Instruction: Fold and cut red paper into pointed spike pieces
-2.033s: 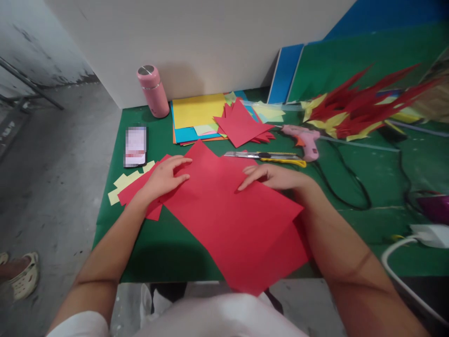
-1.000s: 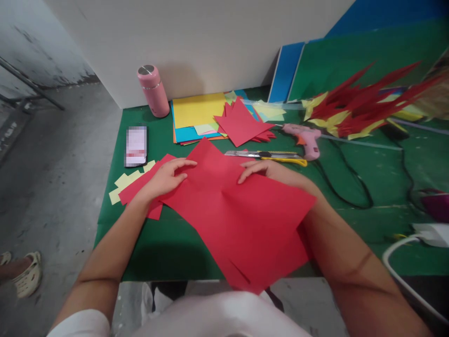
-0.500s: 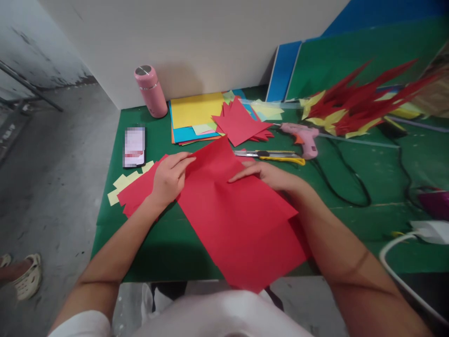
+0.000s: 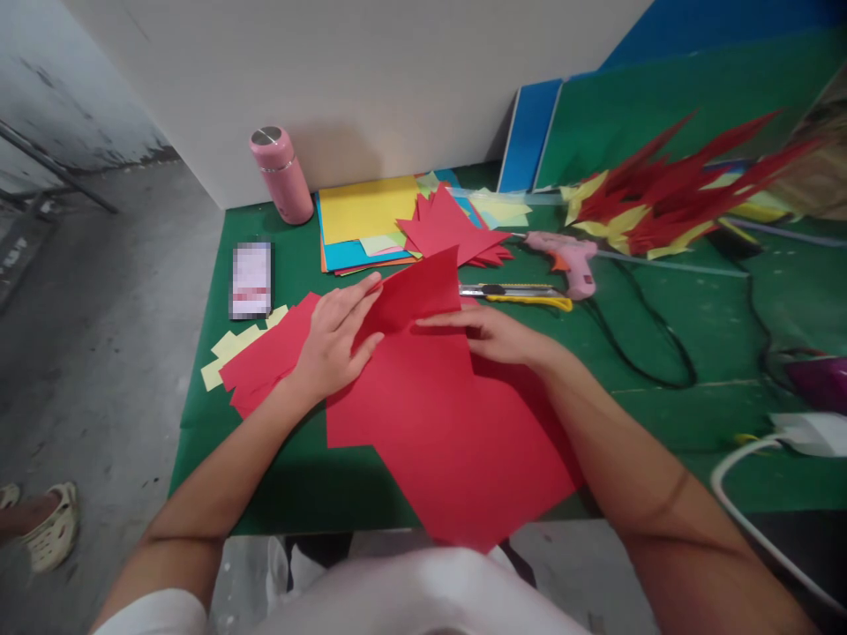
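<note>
your left hand [image 4: 339, 339] is loosely spread: fingertips at the raised edge of a bright-red paper sheet [image 4: 407, 370], thumb well apart from them on the sheet's flat part, so it looks more like a steadying touch than a grip. and your right hand [image 4: 493, 335] points its index finger along the foot of that raised part, perhaps to keep the bend in line; its other fingers are curled and partly hidden, so whether they pinch anything, i cannot tell.

there's the sheet, right between your hands, far part standing up, near part flat over a larger red paper sheet [image 4: 476, 476], which seems to serve as a base.

just beyond your right hand lies a yellow-and-silver utility knife [image 4: 529, 298], then a pink plastic glue gun [image 4: 577, 263], both likely left within reach. by your left forearm, red paper strips [image 4: 268, 348] overlap small pale-yellow paper pieces [image 4: 213, 374].

farther back, pointed red paper shapes [image 4: 453, 227] sit piled together, and a pink metal-topped bottle [image 4: 284, 181] stands upright near the wall panel [image 4: 371, 79], probably out of your elbows' way.
</note>
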`<act>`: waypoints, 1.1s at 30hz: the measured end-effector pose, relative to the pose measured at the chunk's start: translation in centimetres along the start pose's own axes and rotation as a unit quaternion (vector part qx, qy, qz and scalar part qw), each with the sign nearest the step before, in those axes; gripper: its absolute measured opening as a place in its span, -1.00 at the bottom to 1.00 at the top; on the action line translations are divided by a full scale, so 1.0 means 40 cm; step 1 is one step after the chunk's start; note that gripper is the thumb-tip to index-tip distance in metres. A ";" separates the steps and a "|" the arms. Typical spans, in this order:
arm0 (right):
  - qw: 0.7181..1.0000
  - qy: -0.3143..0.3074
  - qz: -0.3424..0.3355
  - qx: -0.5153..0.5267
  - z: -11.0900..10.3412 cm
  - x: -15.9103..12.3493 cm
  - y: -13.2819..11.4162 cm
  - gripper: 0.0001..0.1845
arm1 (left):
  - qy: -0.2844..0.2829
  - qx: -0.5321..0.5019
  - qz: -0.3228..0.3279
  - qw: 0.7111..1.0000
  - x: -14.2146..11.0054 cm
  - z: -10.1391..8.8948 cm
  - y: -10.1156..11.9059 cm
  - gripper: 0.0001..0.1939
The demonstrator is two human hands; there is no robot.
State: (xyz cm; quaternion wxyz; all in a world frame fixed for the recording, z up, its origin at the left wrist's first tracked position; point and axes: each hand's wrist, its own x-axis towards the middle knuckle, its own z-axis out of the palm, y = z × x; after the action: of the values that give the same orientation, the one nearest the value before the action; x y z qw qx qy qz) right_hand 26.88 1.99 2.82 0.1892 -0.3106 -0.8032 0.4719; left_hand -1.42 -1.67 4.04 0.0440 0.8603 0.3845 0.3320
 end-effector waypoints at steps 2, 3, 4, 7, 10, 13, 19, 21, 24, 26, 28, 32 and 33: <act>1.000 0.003 -0.024 -0.011 0.001 0.002 0.002 -0.47 | 0.021 -0.005 0.010 1.000 -0.001 -0.001 0.004 -0.39; 0.999 0.006 -0.035 -0.021 0.002 0.003 0.005 -0.43 | 0.031 -0.007 0.013 0.999 -0.001 -0.003 0.006 -0.40; 0.998 0.011 -0.046 -0.034 0.002 0.004 0.007 -0.39 | 0.040 -0.008 0.015 0.999 -0.002 -0.004 0.007 -0.43; 0.995 0.036 -0.064 -0.074 0.002 0.005 0.016 -0.32 | 0.066 -0.007 0.038 0.997 -0.002 -0.013 0.010 -0.52; 0.991 0.079 -0.048 -0.098 0.005 0.008 0.022 -0.43 | 0.057 0.001 0.083 0.995 0.001 -0.020 0.013 -0.68; 0.988 0.123 -0.046 -0.083 0.010 0.015 0.021 -0.64 | -0.021 0.001 0.120 0.993 -0.002 -0.016 0.017 -0.82; 0.966 0.256 0.033 -0.026 0.008 0.012 0.015 -0.83 | -0.118 -0.071 0.148 0.979 -0.023 0.016 0.006 -0.75; 0.952 0.302 0.049 -0.004 0.003 0.005 0.019 -0.84 | -0.161 -0.089 0.147 0.972 -0.028 0.022 -0.004 -0.71; 0.912 0.403 0.048 0.056 -0.003 -0.004 0.022 -0.80 | -0.192 -0.110 0.160 0.962 -0.031 0.029 -0.019 -0.67; 0.899 0.429 0.051 0.071 -0.003 -0.005 0.018 -0.87 | -0.196 -0.115 0.182 0.957 -0.033 0.036 -0.024 -0.66; 0.914 0.400 0.062 0.033 0.001 -0.002 0.010 -0.87 | -0.202 -0.120 0.199 0.951 -0.035 0.043 -0.023 -0.66; 0.949 0.280 0.067 -0.131 0.023 0.016 -0.003 -0.61 | -0.227 -0.138 0.192 0.945 -0.036 0.054 -0.015 -0.69; 0.951 0.254 0.061 -0.163 0.028 0.021 -0.004 -0.58 | -0.231 -0.142 0.191 0.944 -0.036 0.055 -0.014 -0.71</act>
State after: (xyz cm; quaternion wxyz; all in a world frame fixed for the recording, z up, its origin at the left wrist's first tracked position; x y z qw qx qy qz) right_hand 25.53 1.78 2.41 0.3050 -0.4950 -0.7742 0.2500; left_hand -1.15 -1.88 1.38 0.1886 0.9555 0.1412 0.1777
